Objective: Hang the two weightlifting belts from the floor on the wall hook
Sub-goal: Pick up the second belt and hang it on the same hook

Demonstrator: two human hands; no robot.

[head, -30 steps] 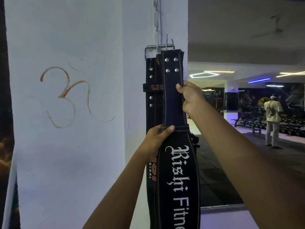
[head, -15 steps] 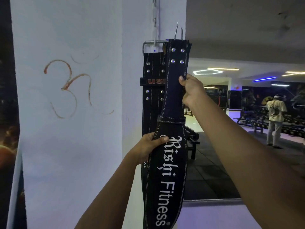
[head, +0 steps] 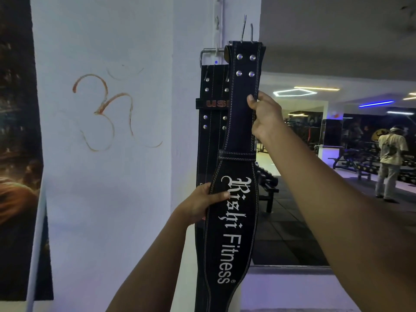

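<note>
A black weightlifting belt (head: 231, 233) with white "Rishi Fitness" lettering is held upright against the white pillar. My right hand (head: 264, 115) pinches its narrow upper strap below the rivets. My left hand (head: 200, 204) grips the left edge of its wide part. Its buckle end (head: 246, 32), with two metal prongs pointing up, reaches the top of the hook. Behind it a second black belt (head: 212, 122) with a red-lettered loop hangs from the metal wall hook (head: 208, 54) by its buckle.
The white pillar (head: 112, 199) carries an orange painted symbol (head: 105, 111). A dark poster (head: 18, 143) lies at the left edge. To the right a mirror or opening shows a gym floor, benches (head: 267, 190) and a person (head: 390, 163) standing far off.
Both hands have raised the lettered belt, so its buckle end now sits higher, level with the hook. My left hand has slid down to the belt's wide part.
</note>
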